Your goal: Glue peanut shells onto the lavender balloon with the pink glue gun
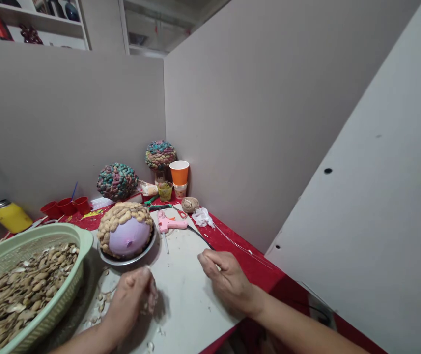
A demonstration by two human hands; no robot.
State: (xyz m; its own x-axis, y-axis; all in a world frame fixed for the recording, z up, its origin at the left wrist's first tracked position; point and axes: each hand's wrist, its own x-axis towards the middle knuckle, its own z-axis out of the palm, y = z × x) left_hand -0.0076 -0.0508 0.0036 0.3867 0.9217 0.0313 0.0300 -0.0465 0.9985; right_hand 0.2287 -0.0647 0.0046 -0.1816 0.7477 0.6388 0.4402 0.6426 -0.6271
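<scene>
My left hand [132,297] is curled closed above the pale board [184,290]. Whatever lies within its fingers, if anything, is hidden; the fingertips look whitish. To the right, my right hand [228,280] is also closed, its fingers pressed together near the glue gun's black cord, and no object shows in it. A purple balloon [129,238] rests in a metal bowl [122,262] just beyond my left hand. Peanut shells [127,211] cover the balloon's upper part and sides. Beside the bowl, a pink glue gun [169,223] lies on the board.
A green basket [73,275] of peanut shells stands at left; loose shell pieces [101,300] lie near it. Farther back are two coloured shell-covered balls [117,181], red cups [66,206], an orange cup [180,174], twine [190,204] and crumpled tissue [203,217]. Grey partitions [250,123] enclose the table.
</scene>
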